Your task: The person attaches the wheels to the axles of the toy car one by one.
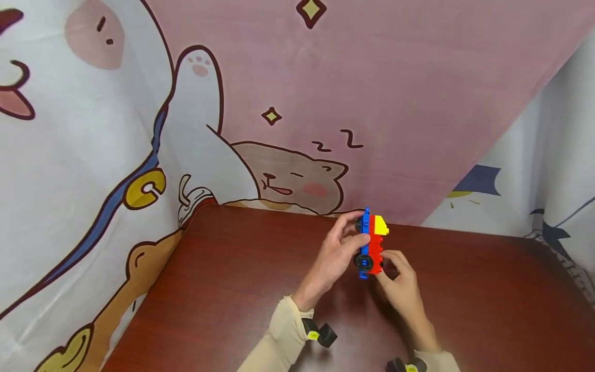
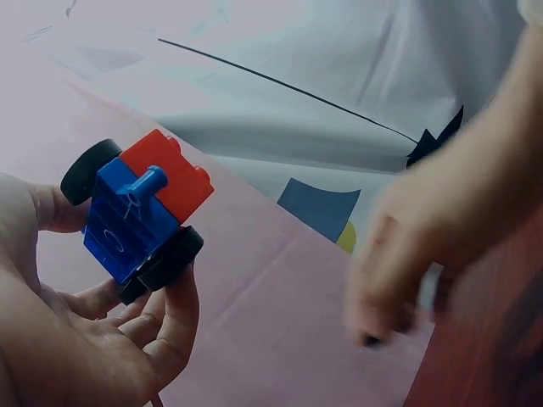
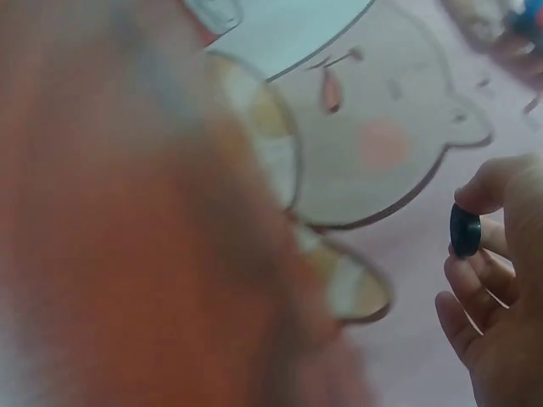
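Observation:
A toy car [image 1: 375,242] is held up over the table, gripped by my left hand [image 1: 331,259] between thumb and fingers. It has a blue base with black wheels [image 1: 364,262], red bricks on the base and a yellow brick [image 1: 380,225] at its far end. In the left wrist view, one end of the toy car [image 2: 140,203] shows a blue peg [image 2: 146,180] sticking out. My right hand [image 1: 403,284] is close to the car's right side. The right wrist view shows it pinching a small black disc [image 3: 465,231] between thumb and fingers. In the left wrist view that hand is blurred.
The reddish-brown table [image 1: 223,289] lies below both hands. A printed cloth [image 1: 418,103] with cartoon animals hangs behind it and along the left side. Each wrist carries a small black camera [image 1: 319,332].

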Demonstrator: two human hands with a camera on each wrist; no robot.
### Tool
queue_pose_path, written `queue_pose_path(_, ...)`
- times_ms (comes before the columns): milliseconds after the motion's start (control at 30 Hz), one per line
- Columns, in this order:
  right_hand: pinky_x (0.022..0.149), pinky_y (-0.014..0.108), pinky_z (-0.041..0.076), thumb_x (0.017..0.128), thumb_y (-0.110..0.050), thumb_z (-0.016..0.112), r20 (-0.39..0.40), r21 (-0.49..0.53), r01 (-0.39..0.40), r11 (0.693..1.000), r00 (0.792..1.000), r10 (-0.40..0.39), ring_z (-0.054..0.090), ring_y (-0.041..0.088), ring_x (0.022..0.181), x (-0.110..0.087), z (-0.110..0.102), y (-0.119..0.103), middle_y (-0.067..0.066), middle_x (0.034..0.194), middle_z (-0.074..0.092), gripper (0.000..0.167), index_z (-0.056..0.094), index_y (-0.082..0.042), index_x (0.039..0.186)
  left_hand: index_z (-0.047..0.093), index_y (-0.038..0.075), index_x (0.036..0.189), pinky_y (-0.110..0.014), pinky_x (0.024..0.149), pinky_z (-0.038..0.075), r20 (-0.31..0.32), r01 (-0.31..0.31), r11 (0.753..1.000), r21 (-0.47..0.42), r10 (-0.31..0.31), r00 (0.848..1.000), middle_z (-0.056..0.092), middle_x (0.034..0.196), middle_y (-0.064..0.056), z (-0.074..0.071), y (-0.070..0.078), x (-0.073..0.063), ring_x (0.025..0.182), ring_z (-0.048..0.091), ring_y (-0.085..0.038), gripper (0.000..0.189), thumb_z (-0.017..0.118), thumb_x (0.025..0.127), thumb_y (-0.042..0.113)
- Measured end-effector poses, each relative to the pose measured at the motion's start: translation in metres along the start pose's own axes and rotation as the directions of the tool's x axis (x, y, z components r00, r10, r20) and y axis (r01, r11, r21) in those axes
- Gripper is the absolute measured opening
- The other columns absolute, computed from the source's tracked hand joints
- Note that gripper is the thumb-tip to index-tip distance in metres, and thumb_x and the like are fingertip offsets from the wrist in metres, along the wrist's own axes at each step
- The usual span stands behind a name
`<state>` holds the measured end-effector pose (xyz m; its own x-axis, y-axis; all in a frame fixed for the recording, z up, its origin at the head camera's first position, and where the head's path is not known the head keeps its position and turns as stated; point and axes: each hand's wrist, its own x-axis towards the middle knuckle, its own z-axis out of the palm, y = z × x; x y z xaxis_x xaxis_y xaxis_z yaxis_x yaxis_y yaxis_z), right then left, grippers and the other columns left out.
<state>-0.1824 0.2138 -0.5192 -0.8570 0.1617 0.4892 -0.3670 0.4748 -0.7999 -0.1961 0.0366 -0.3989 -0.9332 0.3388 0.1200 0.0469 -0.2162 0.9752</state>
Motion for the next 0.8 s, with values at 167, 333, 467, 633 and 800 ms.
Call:
queue_pose_path(167,0.078,0.008,0.043,0.081,0.017,0.068,-0.083,0.063,0.058,0.996,0.995,-0.053,0.054,0.01,0.088,0.024,-0.012,-0.038,0.017,0.103,0.06,0.033,0.067,0.007,0.113,0.05,0.015,0.14,-0.035,0.091,0.056,-0.007,0.003,1.0,-0.007,-0.003,1.0,0.061,0.122,-0.021,0.001,0.0,0.001,0.093,0.064,-0.012,0.044,0.057,0.096,0.015)
queue_pose_path(333,0.083,0.012,0.044,0.082,0.014,0.07,-0.149,0.09,0.173,0.981,0.976,-0.159,0.055,0.007,0.093,0.048,-0.027,-0.071,0.01,0.106,0.063,0.035,0.067,0.006,0.115,0.048,0.013,0.14,-0.037,0.089,0.058,-0.021,-0.003,1.0,-0.024,0.002,1.0,0.06,0.12,-0.021,0.0,-0.002,0.001,0.092,0.066,-0.015,0.044,0.056,0.096,0.013)
queue_pose_path(467,0.085,0.015,0.046,0.082,0.01,0.071,-0.167,0.093,0.211,0.973,0.967,-0.193,0.056,0.009,0.094,0.054,-0.035,-0.09,0.004,0.109,0.063,0.035,0.068,0.004,0.117,0.048,0.013,0.139,-0.036,0.087,0.058,-0.027,0.001,1.0,-0.023,-0.002,1.0,0.061,0.118,-0.021,0.0,-0.003,0.001,0.091,0.067,-0.015,0.044,0.056,0.096,0.013)
queue_pose_path(633,0.085,0.016,0.046,0.079,0.012,0.073,-0.173,0.093,0.239,0.966,0.96,-0.221,0.056,0.01,0.094,0.052,-0.039,-0.112,0.003,0.108,0.063,0.038,0.068,0.005,0.116,0.049,0.014,0.139,-0.033,0.085,0.056,-0.014,0.008,1.0,-0.006,-0.008,1.0,0.062,0.118,-0.022,0.002,-0.002,0.0,0.088,0.064,-0.012,0.044,0.056,0.096,0.016)
queue_pose_path(800,0.087,0.017,0.046,0.071,0.018,0.076,-0.152,0.078,0.32,0.944,0.94,-0.306,0.057,0.009,0.096,0.049,-0.039,-0.13,0.017,0.107,0.064,0.045,0.068,0.006,0.114,0.049,0.015,0.139,-0.026,0.079,0.053,-0.02,0.026,1.0,-0.011,-0.026,0.999,0.062,0.118,-0.024,0.004,0.0,-0.001,0.086,0.062,-0.011,0.044,0.057,0.096,0.018)
